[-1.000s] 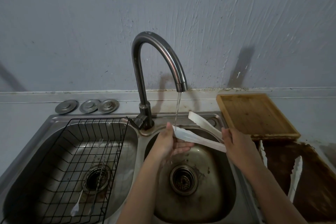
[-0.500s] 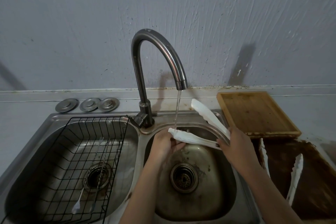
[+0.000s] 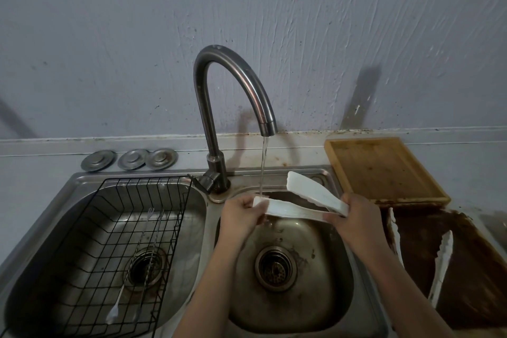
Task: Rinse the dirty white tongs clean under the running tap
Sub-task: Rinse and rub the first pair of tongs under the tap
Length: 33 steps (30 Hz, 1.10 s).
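Observation:
White tongs [image 3: 299, 204] are held over the right sink basin [image 3: 315, 296], their two arms spread apart. My right hand [image 3: 356, 223] grips the hinge end. My left hand [image 3: 241, 215] pinches the tip of the lower arm, right where the thin water stream [image 3: 262, 170] from the curved metal tap [image 3: 219, 107] lands. The upper arm of the tongs points up and left, just right of the stream.
A black wire rack [image 3: 123, 250] with thin utensils fills the left basin. Three metal sink plugs [image 3: 129, 159] lie behind it. A wooden tray [image 3: 384, 170] sits right of the sink, and in front of it a dirty brown tray [image 3: 461, 277] holds more white tongs [image 3: 441, 266].
The tongs' lower tip moved left into the stream and my left hand closed on it. My right hand slid slightly up and toward the basin's right edge.

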Motion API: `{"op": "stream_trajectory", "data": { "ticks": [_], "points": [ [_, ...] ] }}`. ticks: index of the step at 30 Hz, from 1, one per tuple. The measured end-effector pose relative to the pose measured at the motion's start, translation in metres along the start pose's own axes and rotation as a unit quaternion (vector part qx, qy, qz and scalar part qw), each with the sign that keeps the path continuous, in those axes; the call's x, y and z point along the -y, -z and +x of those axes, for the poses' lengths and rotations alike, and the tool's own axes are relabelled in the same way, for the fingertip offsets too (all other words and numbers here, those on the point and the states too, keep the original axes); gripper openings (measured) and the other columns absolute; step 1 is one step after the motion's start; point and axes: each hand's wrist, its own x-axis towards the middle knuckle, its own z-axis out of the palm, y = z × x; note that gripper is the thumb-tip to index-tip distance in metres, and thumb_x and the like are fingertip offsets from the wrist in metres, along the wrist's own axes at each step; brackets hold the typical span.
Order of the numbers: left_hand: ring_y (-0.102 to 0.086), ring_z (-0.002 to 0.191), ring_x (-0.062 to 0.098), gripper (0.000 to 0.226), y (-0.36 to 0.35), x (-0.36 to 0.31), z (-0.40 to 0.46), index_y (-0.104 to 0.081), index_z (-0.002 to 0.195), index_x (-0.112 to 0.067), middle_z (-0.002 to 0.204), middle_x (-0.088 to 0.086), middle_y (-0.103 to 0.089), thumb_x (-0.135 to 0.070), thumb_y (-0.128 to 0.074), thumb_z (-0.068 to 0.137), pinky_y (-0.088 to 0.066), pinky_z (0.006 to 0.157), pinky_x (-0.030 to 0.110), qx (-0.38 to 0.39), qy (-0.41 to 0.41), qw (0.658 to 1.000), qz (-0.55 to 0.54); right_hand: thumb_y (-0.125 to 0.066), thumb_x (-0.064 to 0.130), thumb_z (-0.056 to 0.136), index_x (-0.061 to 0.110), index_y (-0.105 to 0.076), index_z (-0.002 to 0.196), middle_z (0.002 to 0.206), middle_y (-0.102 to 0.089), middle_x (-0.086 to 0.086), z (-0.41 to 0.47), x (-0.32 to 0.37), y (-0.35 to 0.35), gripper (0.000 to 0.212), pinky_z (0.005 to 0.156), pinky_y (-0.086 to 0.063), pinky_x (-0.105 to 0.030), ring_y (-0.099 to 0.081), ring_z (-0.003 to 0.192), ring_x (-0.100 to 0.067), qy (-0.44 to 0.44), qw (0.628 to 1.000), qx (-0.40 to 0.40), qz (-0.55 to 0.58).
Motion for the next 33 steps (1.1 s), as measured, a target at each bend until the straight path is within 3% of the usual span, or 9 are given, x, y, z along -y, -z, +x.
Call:
{"op": "stream_trajectory", "data": {
  "ticks": [3, 6, 9, 11, 14, 17, 23, 27, 33],
  "points": [
    [-0.058, 0.048, -0.006, 0.017, -0.001, -0.004, -0.002, -0.070, 0.078, -0.015, 0.058, -0.008, -0.068, 0.001, -0.072, 0.073, -0.046, 0.050, 0.008, -0.055, -0.027, 0.998, -0.033, -0.077, 0.023, 0.073, 0.007, -0.063, 0.092, 0.083, -0.060, -0.002, -0.001, 0.001, -0.006, 0.028, 0.075, -0.054, -0.038, -0.062, 0.086, -0.023, -0.001, 1.000, 0.002, 0.009],
    [-0.060, 0.057, 0.001, 0.020, -0.005, -0.007, -0.002, -0.070, 0.090, -0.010, 0.071, -0.001, -0.069, 0.003, -0.070, 0.075, -0.049, 0.059, 0.014, -0.085, -0.049, 0.993, -0.072, -0.076, 0.024, 0.074, 0.003, -0.066, 0.101, 0.091, -0.068, -0.012, -0.001, 0.004, -0.013, 0.036, 0.076, -0.054, -0.040, -0.062, 0.085, -0.023, 0.003, 1.000, -0.003, 0.030],
    [-0.064, 0.060, -0.002, 0.024, -0.004, -0.011, -0.002, -0.070, 0.086, -0.017, 0.071, -0.008, -0.071, 0.004, -0.069, 0.075, -0.050, 0.060, 0.011, -0.097, -0.060, 0.989, -0.098, -0.076, 0.026, 0.074, 0.004, -0.067, 0.105, 0.094, -0.071, -0.014, -0.003, 0.005, -0.020, 0.039, 0.067, -0.050, -0.028, -0.054, 0.075, -0.014, 0.005, 0.999, 0.003, 0.042],
    [-0.066, 0.063, 0.002, 0.023, -0.001, -0.013, -0.002, -0.072, 0.087, -0.016, 0.071, -0.006, -0.072, 0.003, -0.068, 0.076, -0.053, 0.065, 0.018, -0.092, -0.060, 0.990, -0.088, -0.076, 0.027, 0.073, 0.004, -0.068, 0.104, 0.092, -0.072, -0.014, -0.005, 0.005, -0.023, 0.039, 0.060, -0.046, -0.022, -0.052, 0.070, -0.012, 0.005, 0.999, -0.003, 0.044],
    [-0.069, 0.071, 0.012, 0.022, 0.004, -0.017, -0.002, -0.072, 0.082, -0.020, 0.072, -0.001, -0.073, -0.001, -0.062, 0.081, -0.057, 0.074, 0.031, -0.091, -0.058, 0.992, -0.060, -0.073, 0.030, 0.076, 0.008, -0.069, 0.102, 0.081, -0.070, -0.007, -0.008, 0.003, -0.029, 0.035, 0.065, -0.051, -0.029, -0.059, 0.071, -0.015, -0.012, 0.998, 0.025, 0.059],
    [-0.068, 0.078, 0.023, 0.029, 0.005, -0.023, -0.006, -0.072, 0.070, -0.021, 0.072, 0.005, -0.072, -0.013, -0.053, 0.090, -0.058, 0.077, 0.041, -0.079, -0.055, 0.991, -0.089, -0.061, 0.041, 0.084, 0.010, -0.066, 0.097, 0.071, -0.062, 0.005, -0.012, 0.003, -0.037, 0.034, 0.060, -0.052, -0.027, -0.059, 0.065, -0.011, -0.014, 0.995, 0.094, 0.028],
    [-0.070, 0.082, 0.018, 0.036, 0.012, -0.019, -0.008, -0.075, 0.076, -0.030, 0.082, 0.003, -0.074, -0.051, -0.047, 0.088, -0.056, 0.075, 0.035, -0.012, -0.048, 0.992, -0.114, -0.041, 0.064, 0.083, 0.014, -0.050, 0.093, 0.090, -0.064, -0.004, -0.014, 0.018, -0.049, 0.051, 0.061, -0.047, -0.032, -0.058, 0.071, -0.018, 0.016, 0.988, 0.119, -0.099],
    [-0.069, 0.086, 0.023, 0.015, 0.015, -0.008, 0.000, -0.069, 0.096, -0.018, 0.090, 0.006, -0.072, -0.022, -0.066, 0.083, -0.058, 0.079, 0.044, -0.064, -0.048, 0.993, -0.091, -0.045, 0.072, 0.075, 0.018, -0.044, 0.101, 0.087, -0.059, 0.003, -0.008, 0.029, -0.052, 0.061, 0.055, -0.043, -0.029, -0.058, 0.072, -0.015, 0.043, 0.980, 0.147, -0.130],
    [-0.062, 0.072, 0.020, 0.017, 0.018, -0.001, 0.010, -0.069, 0.074, -0.023, 0.081, 0.005, -0.071, -0.014, -0.059, 0.084, -0.053, 0.062, 0.033, -0.088, -0.045, 0.988, -0.121, -0.062, 0.056, 0.074, 0.021, -0.055, 0.101, 0.099, -0.055, -0.002, 0.001, 0.033, -0.055, 0.045, 0.065, -0.044, -0.028, -0.055, 0.080, -0.015, 0.106, 0.962, 0.197, -0.157]
  ]
}}
